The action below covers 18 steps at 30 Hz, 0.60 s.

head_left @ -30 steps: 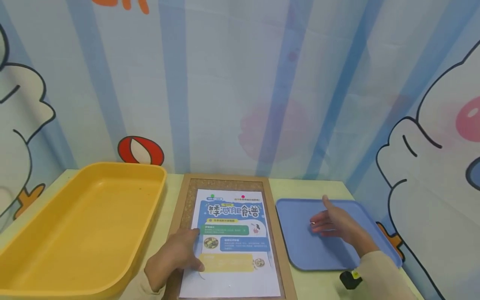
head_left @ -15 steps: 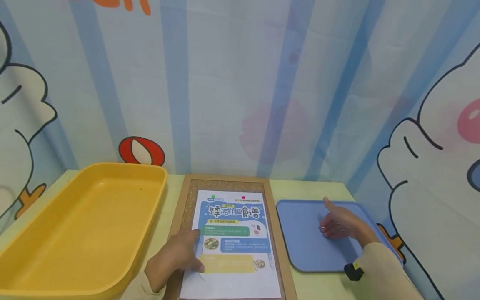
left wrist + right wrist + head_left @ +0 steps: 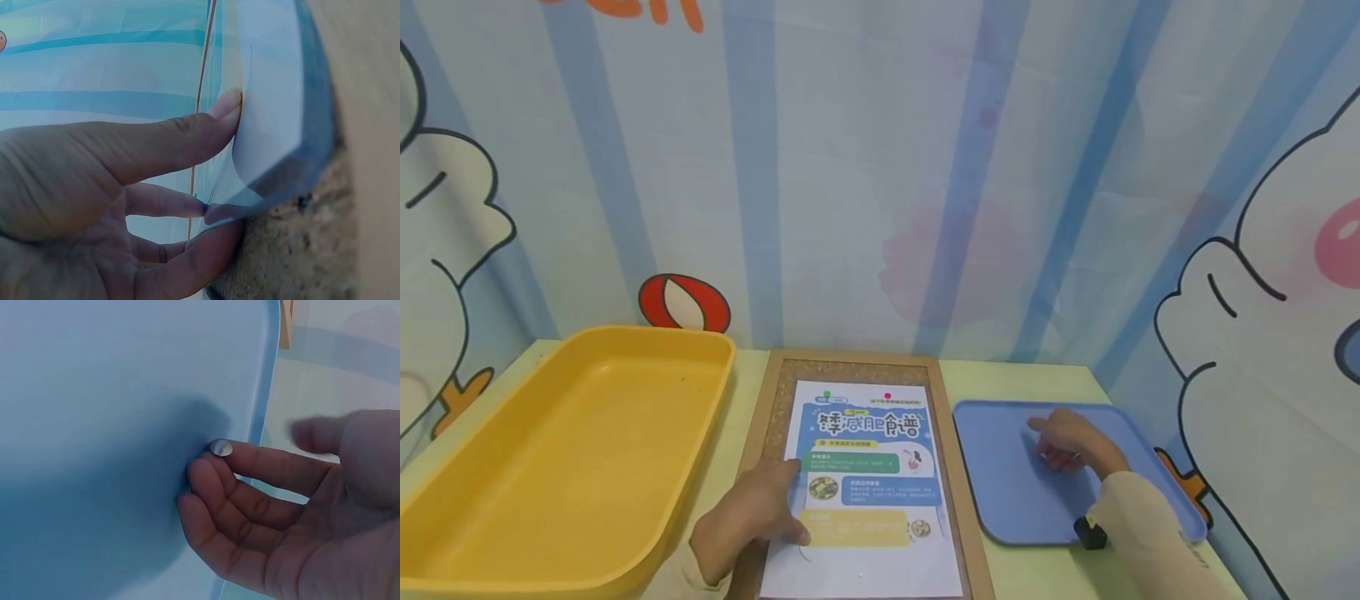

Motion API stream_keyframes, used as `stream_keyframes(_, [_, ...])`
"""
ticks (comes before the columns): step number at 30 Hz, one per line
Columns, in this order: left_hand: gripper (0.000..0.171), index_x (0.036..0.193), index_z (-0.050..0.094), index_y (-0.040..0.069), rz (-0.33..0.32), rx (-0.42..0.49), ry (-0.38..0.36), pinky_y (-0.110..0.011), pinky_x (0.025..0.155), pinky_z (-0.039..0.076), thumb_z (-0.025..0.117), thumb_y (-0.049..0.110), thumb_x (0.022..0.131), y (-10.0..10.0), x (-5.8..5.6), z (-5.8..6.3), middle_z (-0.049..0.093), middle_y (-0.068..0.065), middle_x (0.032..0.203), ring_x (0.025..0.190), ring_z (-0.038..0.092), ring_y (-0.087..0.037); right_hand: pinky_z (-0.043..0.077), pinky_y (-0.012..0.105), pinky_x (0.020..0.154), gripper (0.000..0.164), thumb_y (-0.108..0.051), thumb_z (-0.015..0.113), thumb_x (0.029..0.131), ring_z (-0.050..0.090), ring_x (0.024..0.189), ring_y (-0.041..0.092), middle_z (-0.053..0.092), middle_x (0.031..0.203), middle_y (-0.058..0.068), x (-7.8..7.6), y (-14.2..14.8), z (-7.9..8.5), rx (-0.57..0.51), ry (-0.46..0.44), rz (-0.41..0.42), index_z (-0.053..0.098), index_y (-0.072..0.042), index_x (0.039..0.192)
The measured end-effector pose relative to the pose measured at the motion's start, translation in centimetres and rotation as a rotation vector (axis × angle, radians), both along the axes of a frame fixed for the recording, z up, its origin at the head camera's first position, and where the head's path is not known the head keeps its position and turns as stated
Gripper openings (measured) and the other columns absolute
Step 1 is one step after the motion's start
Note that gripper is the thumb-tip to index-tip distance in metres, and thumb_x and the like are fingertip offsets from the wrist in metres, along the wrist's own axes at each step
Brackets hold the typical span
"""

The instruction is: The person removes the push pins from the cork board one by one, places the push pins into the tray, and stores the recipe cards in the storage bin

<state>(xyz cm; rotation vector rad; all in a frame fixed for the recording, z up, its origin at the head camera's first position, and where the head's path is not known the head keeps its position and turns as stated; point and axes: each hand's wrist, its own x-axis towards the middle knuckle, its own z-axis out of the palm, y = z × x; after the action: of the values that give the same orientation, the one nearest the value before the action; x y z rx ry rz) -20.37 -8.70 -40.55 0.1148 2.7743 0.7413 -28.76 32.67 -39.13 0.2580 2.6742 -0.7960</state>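
Observation:
My left hand (image 3: 748,512) rests on the left edge of a printed recipe poster (image 3: 857,567), thumb and forefinger spread apart. In the left wrist view, the thumb and fingertips touch the sheet, whose edge lifts off the cork board (image 3: 300,250). The poster lies on the wood-framed board, with a green pin (image 3: 827,394) and a pink pin (image 3: 887,396) near its top. Over the blue tray (image 3: 1000,500), my right hand (image 3: 1071,437) holds a silver, flat-headed thumbtack (image 3: 221,448) at the tips of its curled fingers. Its thumb is apart and blurred.
A deep yellow bin (image 3: 572,467) stands left of the board. A pale yellow table (image 3: 1022,379) bears everything. Behind it hangs a striped blue cartoon curtain (image 3: 850,167). A small black device (image 3: 1090,533) sits under the right sleeve.
My right hand turns over above the tray, its fingers curling in and the thumb swinging from upward to leftward. The left hand and poster stay in place.

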Motion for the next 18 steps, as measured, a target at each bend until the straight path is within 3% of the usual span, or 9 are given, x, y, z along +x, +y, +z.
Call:
stream_keyframes(3, [0.094, 0.136, 0.054, -0.004, 0.004, -0.003, -0.007, -0.059, 0.105, 0.043, 0.097, 0.015, 0.055, 0.03, -0.02, 0.02, 0.057, -0.027, 0.131, 0.116, 0.056, -0.041, 0.055, 0.030, 0.055, 0.026, -0.013, 0.059, 0.092, 0.057, 0.057, 0.015, 0.059, 0.062, 0.005, -0.05, -0.10, -0.12, 0.040, 0.011, 0.024, 0.062, -0.002, 0.068])
stream_keyframes(6, [0.095, 0.137, 0.053, -0.004, 0.006, -0.008, -0.015, -0.060, 0.106, 0.042, 0.097, 0.015, 0.055, 0.10, -0.05, 0.12, 0.056, -0.027, 0.132, 0.118, 0.055, -0.042, 0.055, 0.030, 0.054, 0.018, 0.000, 0.064, 0.085, 0.057, 0.055, 0.014, 0.059, 0.060, 0.004, 0.01, 0.07, -0.07, 0.052, 0.025, 0.035, 0.061, -0.003, 0.067])
stream_keyframes(12, [0.093, 0.137, 0.053, -0.004, 0.010, -0.017, -0.018, -0.060, 0.106, 0.042, 0.096, 0.015, 0.056, 0.08, 0.05, 0.30, 0.055, -0.028, 0.134, 0.120, 0.055, -0.043, 0.056, 0.031, 0.055, 0.012, 0.004, 0.062, 0.086, 0.061, 0.059, 0.016, 0.064, 0.065, 0.007, 0.07, 0.28, -0.13, 0.048, 0.041, 0.016, 0.066, 0.001, 0.075])
stream_keyframes(18, [0.093, 0.137, 0.053, -0.004, 0.011, -0.014, -0.006, -0.060, 0.107, 0.042, 0.096, 0.015, 0.056, 0.13, 0.24, 0.36, 0.056, -0.028, 0.134, 0.120, 0.055, -0.043, 0.054, 0.028, 0.051, 0.014, 0.005, 0.065, 0.083, 0.060, 0.056, 0.015, 0.062, 0.062, 0.006, 0.38, 0.20, -0.48, 0.066, 0.086, 0.042, 0.063, -0.001, 0.071])
